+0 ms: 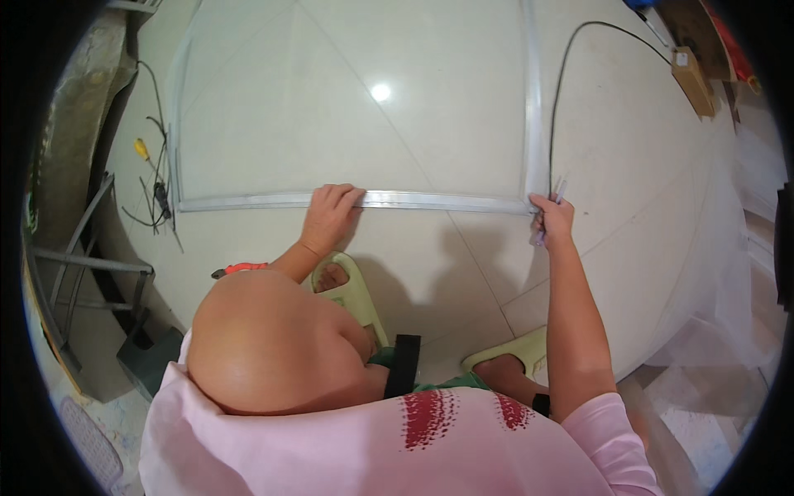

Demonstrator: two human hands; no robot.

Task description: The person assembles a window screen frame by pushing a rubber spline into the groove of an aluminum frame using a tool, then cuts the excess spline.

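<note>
So we had our left hand (pixel 331 213) laid over the near rail of the silver frame (pixel 438 200), couldn't tell how tightly, while our right hand (pixel 554 217) was wrapped round a slim pen-like tool (pixel 562 190) at the near right corner, close to a black cord (pixel 552 116). Doing that corner well, we reckoned, meant pinning the rail down and working gently so nothing slid or bent. The frame lay flat on the pale tiled floor (pixel 645 190), shiny and grooved along its near rail, side rails running off ahead of us, and the far end was out of view
</note>
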